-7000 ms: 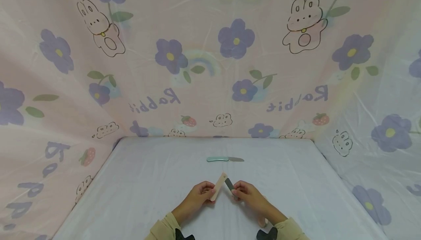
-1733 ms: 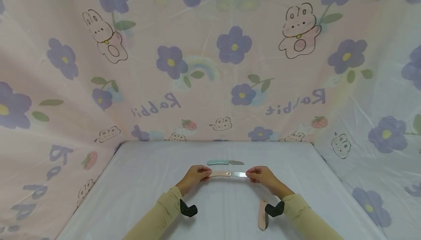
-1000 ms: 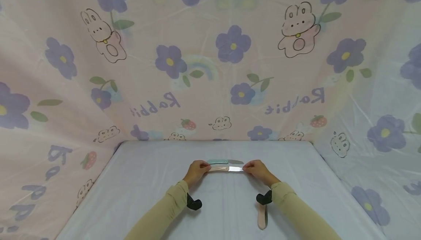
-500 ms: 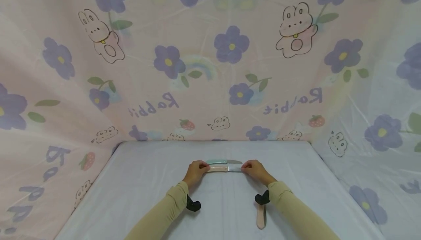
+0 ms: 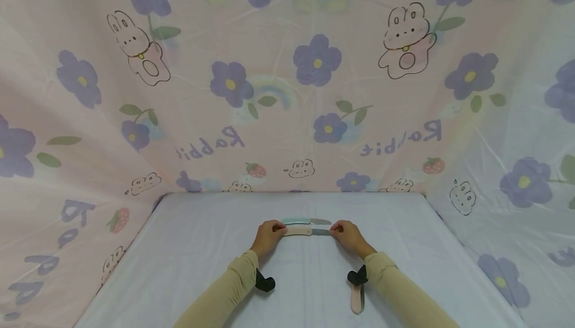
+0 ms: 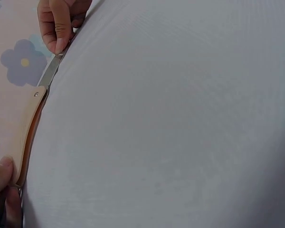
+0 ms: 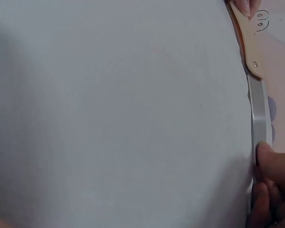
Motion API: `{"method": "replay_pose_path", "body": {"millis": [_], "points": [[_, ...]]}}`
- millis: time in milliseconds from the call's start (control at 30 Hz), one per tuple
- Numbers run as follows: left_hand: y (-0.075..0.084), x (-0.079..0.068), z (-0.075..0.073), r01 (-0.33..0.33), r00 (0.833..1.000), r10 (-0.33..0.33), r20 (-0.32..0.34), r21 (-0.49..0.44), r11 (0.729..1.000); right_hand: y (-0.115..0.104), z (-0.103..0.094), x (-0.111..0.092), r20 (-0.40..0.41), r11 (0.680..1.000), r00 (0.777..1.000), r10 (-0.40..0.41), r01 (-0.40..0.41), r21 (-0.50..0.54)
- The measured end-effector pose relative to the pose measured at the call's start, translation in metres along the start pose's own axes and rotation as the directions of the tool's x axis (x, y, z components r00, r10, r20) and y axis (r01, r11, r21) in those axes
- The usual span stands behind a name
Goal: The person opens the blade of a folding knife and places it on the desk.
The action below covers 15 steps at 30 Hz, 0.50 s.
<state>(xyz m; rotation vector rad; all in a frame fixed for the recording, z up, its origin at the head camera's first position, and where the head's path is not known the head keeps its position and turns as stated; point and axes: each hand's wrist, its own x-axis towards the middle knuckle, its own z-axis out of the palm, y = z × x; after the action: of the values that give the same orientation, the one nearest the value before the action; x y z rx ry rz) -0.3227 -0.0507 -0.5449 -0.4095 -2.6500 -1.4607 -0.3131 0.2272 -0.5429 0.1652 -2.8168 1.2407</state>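
The folding knife with peach handle and grey metal blade (image 5: 298, 231) is now farther from you than a moment ago, just beside the mint-green knife with grey metal blade (image 5: 296, 221); in my judgement, the two are thus nearly lined up. Your left hand (image 5: 267, 236) pinches the handle's end and your right hand (image 5: 349, 235) pinches the blade near its tip, so the peach-handled one stretches between both grips. Whether it touches the white table (image 5: 202, 238), I cannot tell.
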Motion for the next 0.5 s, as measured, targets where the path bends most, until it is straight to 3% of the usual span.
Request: {"method": "replay_pose_path", "body": {"millis": [500], "points": [[-0.0022, -0.0010, 0.0032, -0.031, 0.999, 0.032, -0.036, 0.027, 0.999, 0.0004, 0.0009, -0.0010, -0.030, 0.999, 0.999, -0.033, 0.033, -0.010]]}}
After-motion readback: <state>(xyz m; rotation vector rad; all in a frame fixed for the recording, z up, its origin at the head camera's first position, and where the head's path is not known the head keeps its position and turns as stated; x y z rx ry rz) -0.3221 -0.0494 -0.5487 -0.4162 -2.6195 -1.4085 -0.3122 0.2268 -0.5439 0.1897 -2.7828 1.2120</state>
